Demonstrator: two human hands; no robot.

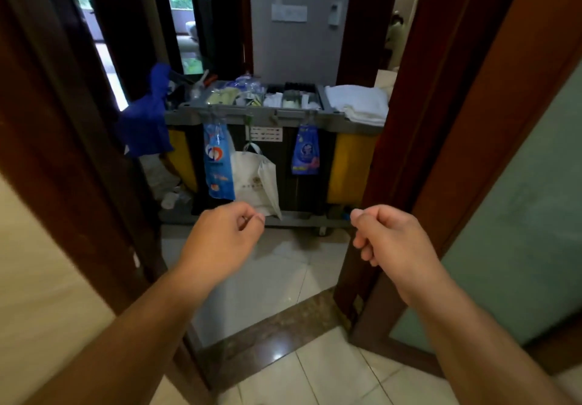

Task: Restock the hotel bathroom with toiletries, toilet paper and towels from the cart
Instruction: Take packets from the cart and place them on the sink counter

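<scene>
The housekeeping cart [252, 115] stands just outside the doorway, straight ahead. Its top tray [285, 97] holds small toiletry packets in compartments. A stack of folded white towels [359, 102] lies on the cart's right end. No toilet paper is visible. My left hand [220, 237] and my right hand [390, 237] are raised in front of me, short of the cart. Both have curled fingers with the thumb against the forefinger, and both hold nothing.
Dark wooden door jambs stand on the left [78, 152] and right [425, 121], with a frosted glass door [519, 215] at right. A brown stone threshold [267, 335] crosses the floor. A white bag [255, 181] and blue bags [217, 165] hang from the cart. A person [395, 33] stands far back.
</scene>
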